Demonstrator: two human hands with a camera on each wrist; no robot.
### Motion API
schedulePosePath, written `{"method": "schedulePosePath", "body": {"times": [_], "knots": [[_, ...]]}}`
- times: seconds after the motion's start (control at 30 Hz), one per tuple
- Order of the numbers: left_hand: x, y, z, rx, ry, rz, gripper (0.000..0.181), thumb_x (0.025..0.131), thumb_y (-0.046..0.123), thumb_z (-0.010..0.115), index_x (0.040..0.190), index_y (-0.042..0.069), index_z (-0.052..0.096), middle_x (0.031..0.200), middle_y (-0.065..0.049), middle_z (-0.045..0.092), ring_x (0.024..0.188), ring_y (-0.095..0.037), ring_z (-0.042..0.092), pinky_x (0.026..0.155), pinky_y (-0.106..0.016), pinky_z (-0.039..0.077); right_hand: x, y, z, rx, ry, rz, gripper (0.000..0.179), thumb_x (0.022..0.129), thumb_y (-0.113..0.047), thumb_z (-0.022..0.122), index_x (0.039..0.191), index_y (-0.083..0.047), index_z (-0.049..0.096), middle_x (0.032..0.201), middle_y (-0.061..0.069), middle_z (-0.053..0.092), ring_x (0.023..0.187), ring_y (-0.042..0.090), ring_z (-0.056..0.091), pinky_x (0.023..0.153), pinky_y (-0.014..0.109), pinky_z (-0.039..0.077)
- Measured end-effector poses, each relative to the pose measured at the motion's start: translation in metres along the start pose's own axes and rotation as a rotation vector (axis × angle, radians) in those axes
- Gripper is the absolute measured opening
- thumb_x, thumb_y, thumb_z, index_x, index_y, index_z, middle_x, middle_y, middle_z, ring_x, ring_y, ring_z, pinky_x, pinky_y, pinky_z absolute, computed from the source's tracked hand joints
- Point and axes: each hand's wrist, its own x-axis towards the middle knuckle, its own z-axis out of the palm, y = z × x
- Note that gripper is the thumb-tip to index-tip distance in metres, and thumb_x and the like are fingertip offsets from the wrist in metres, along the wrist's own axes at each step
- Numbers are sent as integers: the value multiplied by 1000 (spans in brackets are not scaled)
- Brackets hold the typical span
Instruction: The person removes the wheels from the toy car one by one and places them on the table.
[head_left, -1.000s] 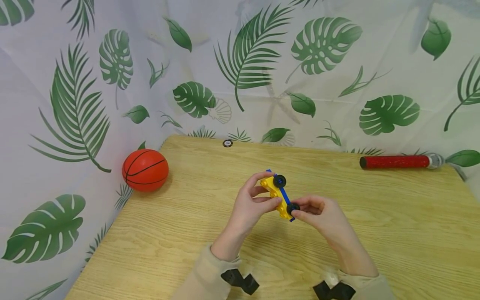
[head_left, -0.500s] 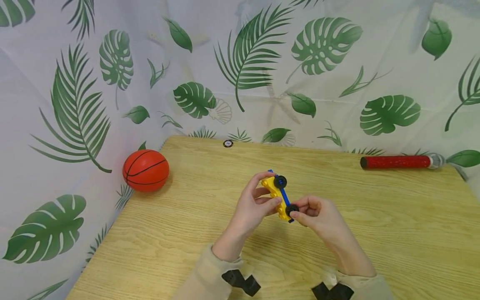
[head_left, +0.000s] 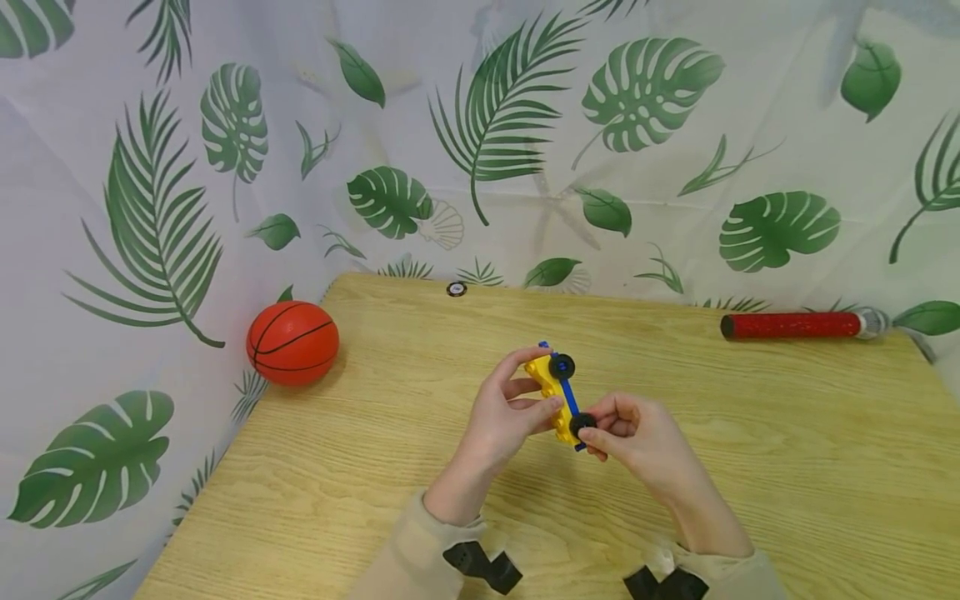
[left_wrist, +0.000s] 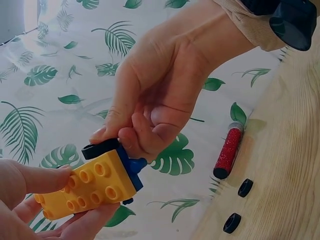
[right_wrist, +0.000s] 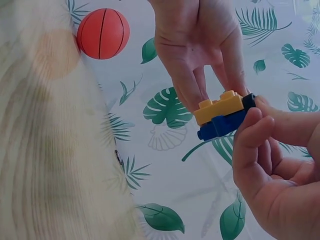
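A small toy car (head_left: pixel 547 380) is held above the table; it has a yellow studded body, a blue base and black wheels. My left hand (head_left: pixel 498 421) grips the yellow body between thumb and fingers, at the left of the head view. With thumb and fingers, my right hand (head_left: pixel 647 437) pinches the near black wheel (head_left: pixel 582 426). The far wheel (head_left: pixel 561 366) sits near my left fingertips. In the left wrist view, yellow studs (left_wrist: pixel 84 176) face the camera and the pinched wheel (left_wrist: pixel 100 149) stands at one corner. The car's other side is hidden in the head view.
An orange basketball (head_left: pixel 292 343) lies at the table's left edge. A red microphone (head_left: pixel 795 324) rests at the back right, and a round chip (head_left: pixel 456 289) at the back edge. Two black rings (left_wrist: pixel 245 188) lie on the wooden table (left_wrist: pixel 285 165) in the left wrist view.
The near wheel and my right fingertips have shifted slightly down and left, tilting the car a little more upright in the head view. Both hands keep their hold.
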Motion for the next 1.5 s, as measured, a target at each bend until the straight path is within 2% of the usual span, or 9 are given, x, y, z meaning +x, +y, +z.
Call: {"method": "schedulePosePath", "body": {"times": [0.53,0.73,0.93,1.1,1.17,1.3,1.5], "knots": [[1,-1,0,-27,25,-44,54,88,-4,69,135,21,58,109,-17,68,85,-24,73,74,-41,62,0,0,3,-87,30,-20,13,91,3,66,98,12,60,81,14,65,63,11,61,58,25,55],[1,0,0,-37,37,-66,55,88,-4,69,134,24,59,108,-17,69,85,-23,73,74,-40,62,0,-2,4,-106,34,-11,13,91,3,66,99,12,61,82,13,65,63,11,61,58,25,55],[2,0,0,-37,48,-82,54,88,-4,69,135,22,59,110,-18,69,87,-22,72,75,-40,62,0,-3,5,-134,41,-5,13,91,2,67,98,11,61,82,15,67,63,11,61,59,26,55],[4,-3,-2,-53,97,-109,55,87,-4,70,136,20,59,108,-19,68,86,-22,72,74,-41,62,-2,-7,6,-202,106,15,13,88,0,71,95,6,61,87,14,71,66,10,64,59,24,55],[4,-4,-3,-65,113,-118,56,87,-4,71,135,21,59,108,-18,68,86,-22,72,74,-40,62,-2,-9,5,-193,120,30,14,88,-1,71,96,5,62,88,12,71,67,11,65,61,23,56],[4,-2,-3,-77,96,-109,58,86,-5,71,136,23,59,112,-17,69,88,-22,72,75,-40,61,-1,-10,0,-110,96,36,21,90,-1,70,106,8,62,87,10,67,70,16,66,66,26,58],[3,-1,-3,-71,88,-108,58,87,-6,70,134,26,60,113,-17,69,88,-22,72,75,-39,62,-5,-7,-8,-39,38,-22,34,92,-7,69,122,6,59,87,7,59,78,16,68,76,29,60]]}}
